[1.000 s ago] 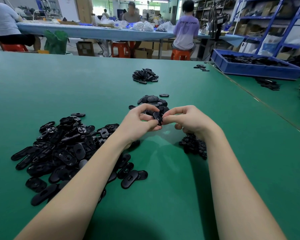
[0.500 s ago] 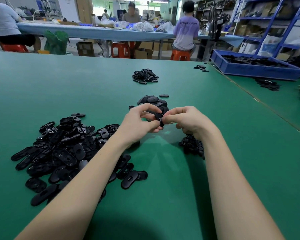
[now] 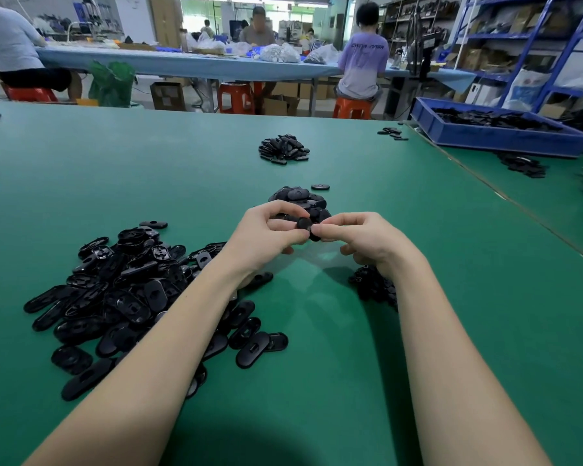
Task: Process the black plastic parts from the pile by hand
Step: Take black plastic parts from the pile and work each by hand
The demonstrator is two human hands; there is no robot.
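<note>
A big pile of black oval plastic parts (image 3: 122,290) lies on the green table (image 3: 350,381) at the left, partly under my left forearm. Above the table's middle, my left hand (image 3: 266,237) and my right hand (image 3: 364,240) meet and pinch one small black plastic part (image 3: 307,227) between thumbs and fingertips. Just behind the hands sits a smaller heap of black parts (image 3: 298,196). Another small dark heap (image 3: 374,287) lies under my right wrist, partly hidden.
A further heap of parts (image 3: 283,149) lies farther back at the centre. A blue bin (image 3: 495,132) filled with black parts stands at the back right. Loose parts (image 3: 392,132) lie near it. People sit at a blue table (image 3: 189,63) beyond.
Both hands stay together at the same spot; the fingers have shifted slightly on the small part, turning it between the fingertips.
</note>
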